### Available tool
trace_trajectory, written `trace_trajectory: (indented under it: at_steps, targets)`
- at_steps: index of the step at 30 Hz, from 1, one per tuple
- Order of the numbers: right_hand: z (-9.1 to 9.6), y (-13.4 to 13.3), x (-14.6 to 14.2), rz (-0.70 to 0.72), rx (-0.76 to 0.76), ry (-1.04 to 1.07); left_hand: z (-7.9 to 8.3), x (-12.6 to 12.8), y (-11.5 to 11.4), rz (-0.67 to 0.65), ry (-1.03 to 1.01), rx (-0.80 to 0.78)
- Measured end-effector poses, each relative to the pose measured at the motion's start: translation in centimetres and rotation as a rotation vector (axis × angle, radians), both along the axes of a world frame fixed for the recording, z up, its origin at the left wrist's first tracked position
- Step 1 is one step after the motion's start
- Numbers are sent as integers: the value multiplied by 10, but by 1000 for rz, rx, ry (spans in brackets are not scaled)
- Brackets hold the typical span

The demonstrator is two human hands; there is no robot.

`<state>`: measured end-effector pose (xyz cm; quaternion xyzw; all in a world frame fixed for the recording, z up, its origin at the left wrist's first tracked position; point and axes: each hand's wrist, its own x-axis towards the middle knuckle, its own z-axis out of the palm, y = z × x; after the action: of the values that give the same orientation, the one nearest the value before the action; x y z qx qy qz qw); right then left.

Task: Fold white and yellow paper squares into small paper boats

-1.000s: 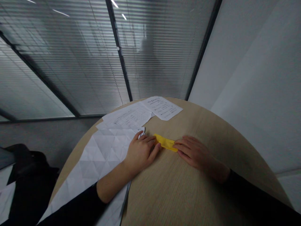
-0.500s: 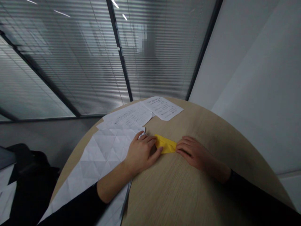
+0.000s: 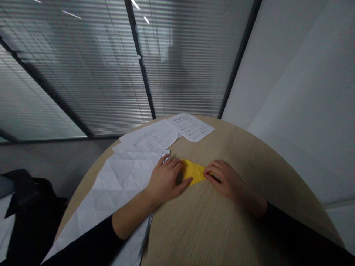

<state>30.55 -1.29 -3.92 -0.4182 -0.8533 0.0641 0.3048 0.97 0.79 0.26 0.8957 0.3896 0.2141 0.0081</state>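
A folded piece of yellow paper [image 3: 193, 171] lies on the wooden table between my two hands, its shape wide in the middle and tapering to the left. My left hand [image 3: 166, 180] holds its left end between the fingertips and thumb. My right hand [image 3: 223, 178] covers its right end, with the fingers bent over the paper. Both ends are partly hidden by my fingers. Under my left forearm lies a large white sheet with triangular creases [image 3: 119, 183].
The round light-wood table [image 3: 210, 236] curves away in front of me. Two printed sheets [image 3: 149, 137] [image 3: 191, 127] lie at its far edge. A dark bag or jacket [image 3: 30, 218] sits low at left. Behind are a glass partition with blinds [image 3: 83, 74] and a white wall [image 3: 299, 92].
The yellow paper has gone from a narrow strip to a shorter, wider, tapered shape. My hands now sit closer around it, and my left thumb has moved onto its lower edge.
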Motion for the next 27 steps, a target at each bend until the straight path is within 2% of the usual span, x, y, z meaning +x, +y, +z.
trace_trajectory:
  at_steps: [7,11,19,27]
  targets:
    - [-5,2,4,-95,48,18,-1,-3,5,4,33,27]
    - [-8,2,6,-119,58,49,-6,-6,9,-1,-31,-6]
    - [-6,3,6,-67,3,38,-15,-10,15,36,-166,-129]
    - [-3,-1,4,-98,55,16,-14,-10,16,-21,-200,-112]
